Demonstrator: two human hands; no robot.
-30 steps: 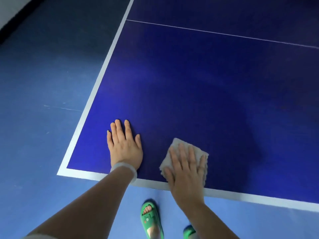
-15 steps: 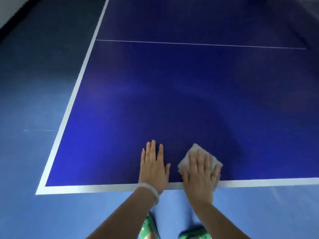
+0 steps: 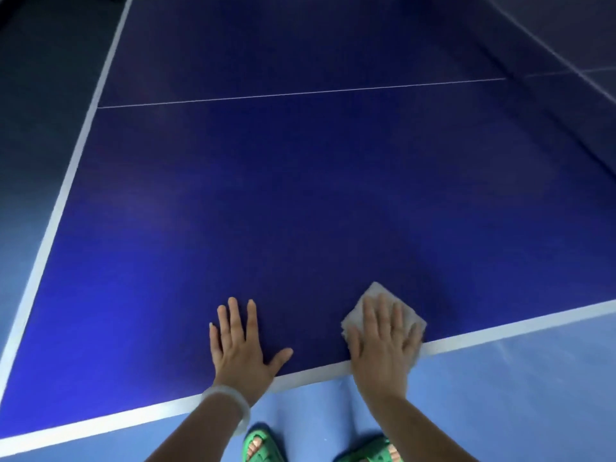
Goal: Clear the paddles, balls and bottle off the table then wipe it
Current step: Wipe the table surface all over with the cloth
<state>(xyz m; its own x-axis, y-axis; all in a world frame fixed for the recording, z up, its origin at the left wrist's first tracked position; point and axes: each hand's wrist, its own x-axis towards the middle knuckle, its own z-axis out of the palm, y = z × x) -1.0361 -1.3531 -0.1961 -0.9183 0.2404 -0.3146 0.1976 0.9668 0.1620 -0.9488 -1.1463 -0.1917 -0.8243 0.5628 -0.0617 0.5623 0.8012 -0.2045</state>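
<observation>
Down at the near edge of the dark blue table (image 3: 300, 195), a pale grey cloth (image 3: 376, 293) is pressed flat under the right hand (image 3: 383, 341), whose fingers are laid out straight and slightly spread over it rather than curled round it. The cloth is seen lying partly on the blue surface and partly over the white border line (image 3: 500, 330), with a corner shown beyond the fingertips and another past the little finger. The left hand (image 3: 241, 351) is laid palm down on bare table just beside it, fingers straight and apart, thumb stretched toward the right hand; nothing is held in it. A pale bangle (image 3: 230, 400) is worn at the left wrist, which is held over the table's near edge. Nothing is found between the two hands. A thin white centre line (image 3: 300, 93) is drawn across the table farther off, and a white side line (image 3: 71, 181) is seen along the left edge. Below the edge, a lighter blue floor (image 3: 516, 395) is visible, and two green sandals (image 3: 258, 446) are partly seen at the bottom.
</observation>
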